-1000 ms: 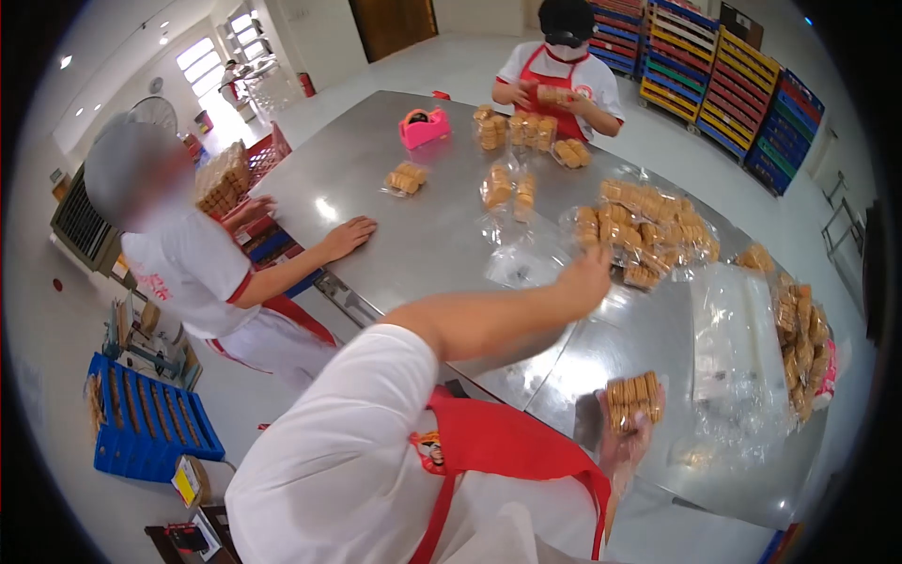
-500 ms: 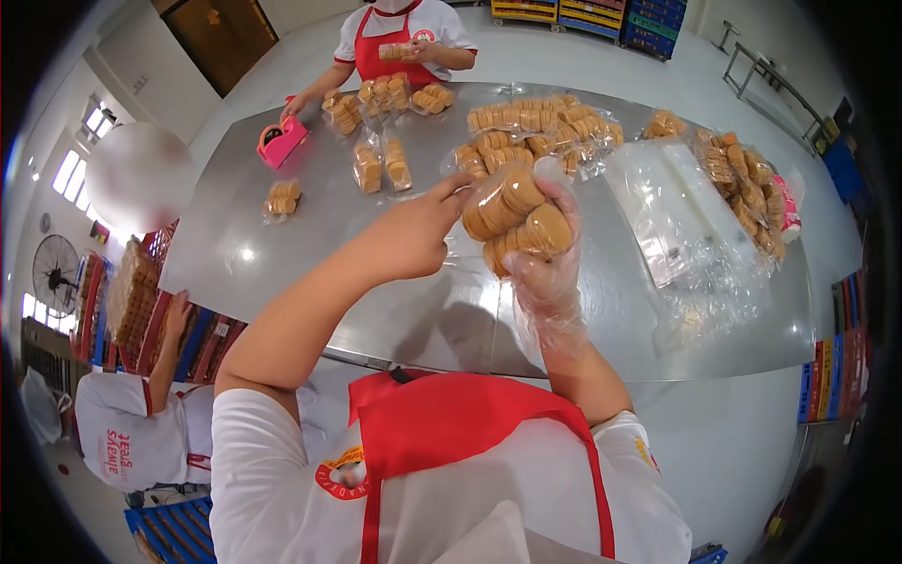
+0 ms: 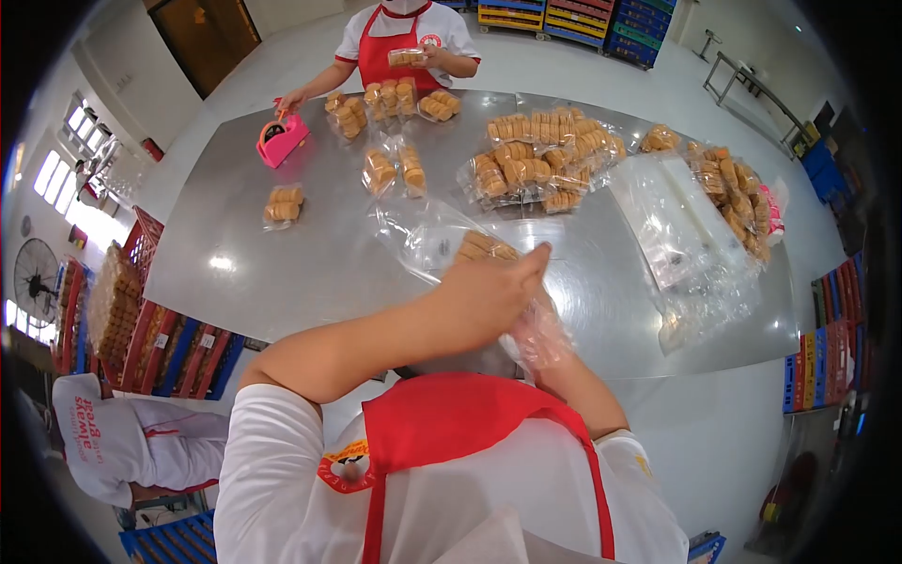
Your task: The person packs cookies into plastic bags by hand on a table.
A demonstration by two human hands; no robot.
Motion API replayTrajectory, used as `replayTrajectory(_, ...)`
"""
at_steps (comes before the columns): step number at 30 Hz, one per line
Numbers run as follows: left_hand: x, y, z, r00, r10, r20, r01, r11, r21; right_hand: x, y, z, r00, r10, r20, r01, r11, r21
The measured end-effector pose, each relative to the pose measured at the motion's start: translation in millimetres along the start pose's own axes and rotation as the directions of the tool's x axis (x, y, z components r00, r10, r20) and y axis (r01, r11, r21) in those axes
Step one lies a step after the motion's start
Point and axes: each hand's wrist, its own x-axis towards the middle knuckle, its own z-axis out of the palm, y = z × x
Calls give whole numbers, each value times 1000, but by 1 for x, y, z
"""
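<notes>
Over the near middle of the steel table, my left hand [image 3: 484,296] is closed at a clear plastic bag [image 3: 413,235], with its fingers bent. A group of round tan biscuits [image 3: 487,246] shows just beyond the knuckles, in the plastic. The bag's loose film spreads away to the upper left. My right hand [image 3: 545,338], covered in clear plastic, is close behind the left hand. Its fingers are hidden, so its grip does not show. Several packs of biscuits [image 3: 540,155] lie beyond my hands.
Flat clear bags [image 3: 672,221] lie on the steel table [image 3: 329,282] at right, near more biscuits [image 3: 738,193]. A pink tape dispenser [image 3: 282,141] stands far left. Across the table a person in a red apron [image 3: 390,66] holds a pack. Another person [image 3: 122,437] is at lower left, near stacked crates [image 3: 178,352].
My hands have come down and nearer to me with the biscuits. My left hand has crossed in front of my right, and loose film now stretches out to the upper left.
</notes>
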Motion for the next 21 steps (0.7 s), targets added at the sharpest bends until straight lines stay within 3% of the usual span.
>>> replayTrajectory(1, 1, 5, 4, 996, 54, -77, -52, 998, 34, 5, 8, 2, 998, -41, 53, 42, 999, -18)
replayTrajectory(3, 3, 21, 8, 989, 115, 91, -118, 992, 36, 16, 24, 3, 980, -116, 164, 125, 991, -46)
replayTrajectory(5, -3, 36, 18, 975, 169, 144, -167, 986, -29, 32, 34, 2, 961, -154, 228, 158, 987, -1)
replayTrajectory(8, -17, 46, 38, 968, 251, -19, -251, 958, -141, 75, 33, 11, 982, -83, 170, 32, 958, 285)
replayTrajectory(9, -22, 45, 39, 951, 287, -113, -300, 945, -129, 80, 32, 20, 973, -193, 123, 155, 950, 270)
replayTrajectory(10, -26, 41, 38, 924, 322, -204, -349, 931, -110, 81, 28, 22, 959, -253, 128, 236, 963, 134)
replayTrajectory(11, -31, 36, 33, 929, 298, -221, -343, 916, -206, 83, 21, 21, 939, -313, 144, 317, 948, -4)
replayTrajectory(13, -48, 22, 18, 936, 246, -254, -331, 859, -390, 76, 7, 38, 841, -495, 216, 537, 809, -238)
replayTrajectory(14, -62, 11, 12, 879, 48, -474, -201, 939, -279, 71, 1, 46, 790, -554, 265, 614, 715, -336)
replayTrajectory(15, -74, 1, 9, 728, -115, -676, -35, 978, -204, 66, -2, 53, 735, -601, 315, 676, 606, -420)
replayTrajectory(16, -73, -12, 1, 558, -356, -749, 32, 912, -409, 62, -2, 59, 679, -634, 369, 722, 487, -492)
replayTrajectory(17, -68, -28, -10, 347, -579, -738, 46, 796, -604, 60, 4, 66, 620, -673, 404, 771, 427, -473)
replayTrajectory(19, -66, -54, -26, 211, -804, -556, -129, 542, -831, 52, 12, 78, 581, -637, 506, 797, 317, -515)
replayTrajectory(20, -67, -54, -34, 240, -856, -457, -220, 411, -885, 49, 16, 83, 560, -612, 559, 809, 259, -527)
replayTrajectory(21, -66, -45, -50, 281, -891, -357, -306, 269, -913, 57, 25, 79, 458, -623, 634, 870, 166, -465)
